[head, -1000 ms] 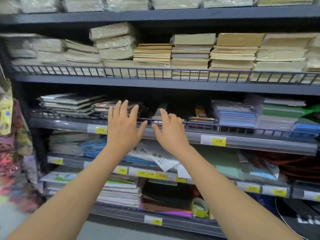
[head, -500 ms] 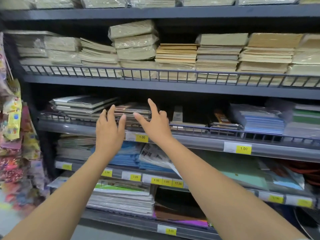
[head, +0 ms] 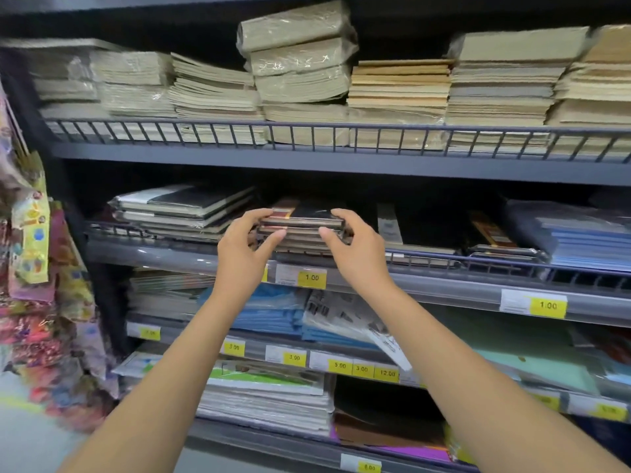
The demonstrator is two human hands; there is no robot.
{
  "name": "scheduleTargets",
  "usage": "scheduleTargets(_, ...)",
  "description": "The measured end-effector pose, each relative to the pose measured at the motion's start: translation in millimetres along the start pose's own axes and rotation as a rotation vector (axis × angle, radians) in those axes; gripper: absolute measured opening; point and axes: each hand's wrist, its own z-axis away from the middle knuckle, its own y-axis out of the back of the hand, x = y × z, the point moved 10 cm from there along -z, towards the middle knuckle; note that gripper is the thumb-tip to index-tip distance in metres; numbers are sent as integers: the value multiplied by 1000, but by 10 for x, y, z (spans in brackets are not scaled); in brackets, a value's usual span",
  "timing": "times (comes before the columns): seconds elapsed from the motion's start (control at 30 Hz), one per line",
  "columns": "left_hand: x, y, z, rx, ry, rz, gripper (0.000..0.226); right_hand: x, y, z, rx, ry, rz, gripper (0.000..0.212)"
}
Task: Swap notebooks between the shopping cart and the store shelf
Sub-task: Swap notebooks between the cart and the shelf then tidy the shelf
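Fingers [head: 252, 216] of left hand [head: 239, 249], right hand [head: 358, 249] pinch dark plastic-wrapped notebooks [head: 304, 216]

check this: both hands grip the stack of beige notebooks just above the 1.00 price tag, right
Wrong colour. In the head view the left hand and right hand grip the stack of dark-covered notebooks just above the 1.00 price tag; beige notebooks sit a shelf higher.
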Motion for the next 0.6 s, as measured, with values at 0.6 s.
scheduleTargets(0.6,-145,-112,-390,-245,37,-48,46,181,-98,-271,-52,33,143,67)
